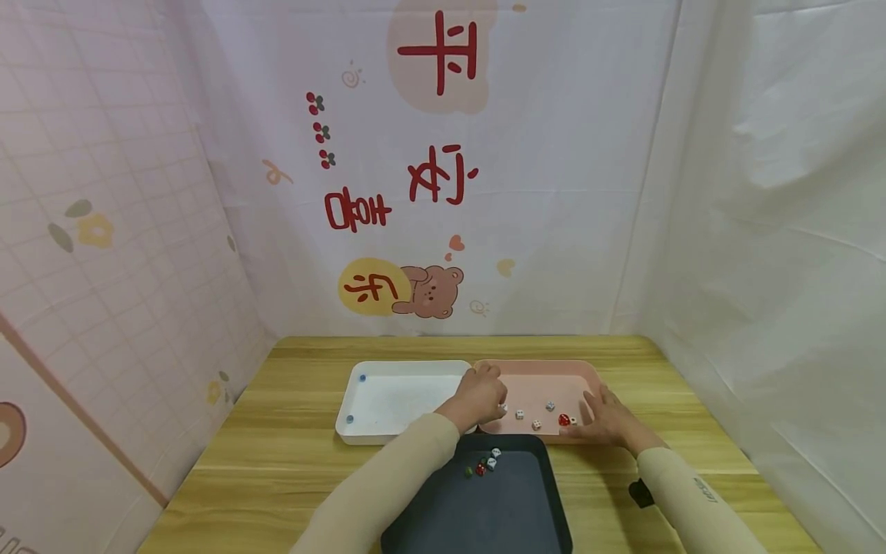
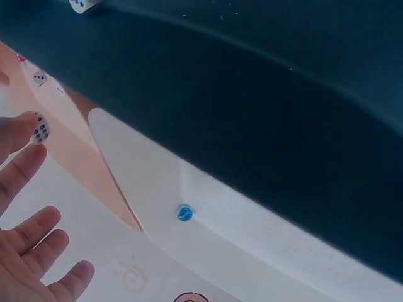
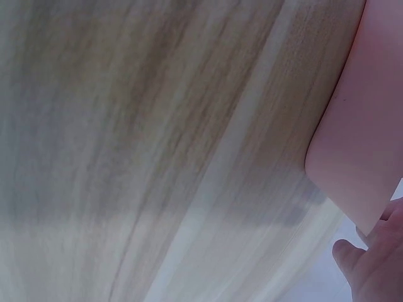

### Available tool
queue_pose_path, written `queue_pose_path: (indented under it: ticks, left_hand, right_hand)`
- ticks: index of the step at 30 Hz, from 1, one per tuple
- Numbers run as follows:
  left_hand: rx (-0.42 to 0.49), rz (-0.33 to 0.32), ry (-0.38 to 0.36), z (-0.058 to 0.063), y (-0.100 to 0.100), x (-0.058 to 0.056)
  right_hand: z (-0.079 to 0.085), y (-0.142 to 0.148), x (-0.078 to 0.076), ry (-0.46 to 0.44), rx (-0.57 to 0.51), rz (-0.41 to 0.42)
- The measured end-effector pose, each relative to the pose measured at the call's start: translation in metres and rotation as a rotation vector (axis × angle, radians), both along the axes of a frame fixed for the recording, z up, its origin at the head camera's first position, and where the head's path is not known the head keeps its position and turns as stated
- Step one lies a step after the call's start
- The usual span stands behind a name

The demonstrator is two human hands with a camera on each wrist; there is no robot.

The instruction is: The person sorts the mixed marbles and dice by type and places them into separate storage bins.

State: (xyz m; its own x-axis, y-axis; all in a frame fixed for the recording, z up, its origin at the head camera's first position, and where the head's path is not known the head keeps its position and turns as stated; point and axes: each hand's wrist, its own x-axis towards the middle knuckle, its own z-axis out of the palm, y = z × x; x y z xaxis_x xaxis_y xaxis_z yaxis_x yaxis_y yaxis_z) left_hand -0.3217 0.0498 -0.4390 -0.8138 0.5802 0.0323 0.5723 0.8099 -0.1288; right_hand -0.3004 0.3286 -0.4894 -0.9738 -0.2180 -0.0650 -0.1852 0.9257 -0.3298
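My left hand (image 1: 477,396) is over the left end of the pink tray (image 1: 547,368). In the left wrist view, its thumb and index finger pinch a white die (image 2: 41,128) with blue dots, the other fingers spread. At the pink tray's right side is my right hand (image 1: 609,419), its thumb and fingers apart over the rim. A red die (image 1: 564,419) and a small white die (image 1: 573,421) lie beside its thumb. Several more white dice (image 1: 536,424) are scattered on the pink tray. In the right wrist view, the fingers (image 3: 378,264) show beside the tray's corner.
To the left, a white tray (image 1: 408,427) holds two blue marbles (image 1: 349,419). A dark tray (image 1: 498,508) in front contains white dice (image 1: 491,463), a red die (image 1: 481,468) and a small green piece (image 1: 468,472). The wooden table (image 1: 277,454) meets cloth-covered walls.
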Motion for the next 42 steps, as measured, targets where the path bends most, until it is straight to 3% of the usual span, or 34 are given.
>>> queue_pose_path:
  ticks: [13, 27, 33, 42]
  left_hand:
    - [0.145, -0.014, -0.026, -0.002, -0.019, 0.002]
    - [0.188, -0.084, -0.022, 0.015, -0.037, 0.022]
    - [0.209, -0.155, -0.014, 0.021, -0.048, 0.034]
    - [0.274, -0.219, 0.005, 0.015, -0.071, 0.051]
  right_hand:
    - [0.001, -0.001, 0.000, 0.010, -0.005, 0.007]
    - [0.000, 0.001, 0.002, 0.009, 0.002, 0.001]
    - [0.000, 0.000, 0.003, 0.013, -0.003, 0.005]
    - [-0.001, 0.000, 0.001, 0.017, 0.002, -0.001]
